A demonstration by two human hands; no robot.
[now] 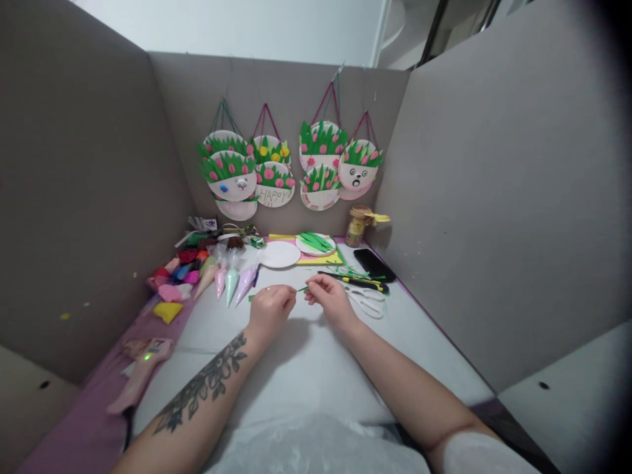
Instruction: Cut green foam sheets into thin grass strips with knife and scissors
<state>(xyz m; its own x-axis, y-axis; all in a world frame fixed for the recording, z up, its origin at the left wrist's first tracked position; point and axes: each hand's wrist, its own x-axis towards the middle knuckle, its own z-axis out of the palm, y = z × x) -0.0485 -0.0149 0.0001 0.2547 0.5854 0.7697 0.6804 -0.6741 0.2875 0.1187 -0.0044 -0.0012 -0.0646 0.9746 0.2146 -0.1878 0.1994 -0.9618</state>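
A thin green strip [303, 288] spans the small gap between my two hands, just above the white table [316, 375]. My left hand [271, 309] is closed with its fingertips pinched at the strip's left end. From the other side, my right hand [328, 297] pinches the strip between thumb and fingers. Close by on the right lie white-handled scissors [370, 304] and a black-and-yellow cutter [363, 283]. Beyond the hands, a white paper plate [279, 255] lies beside another plate [299, 245] heaped with green paper leaves [316, 242].
Piping bags [231, 284] and coloured clay packets [170, 293] sit on the left. A pink glue gun [141, 375] lies nearer. At right are a phone [374, 264], green scraps [353, 270] and a jar [356, 227]. Decorated plates [232, 178] hang on the back partition.
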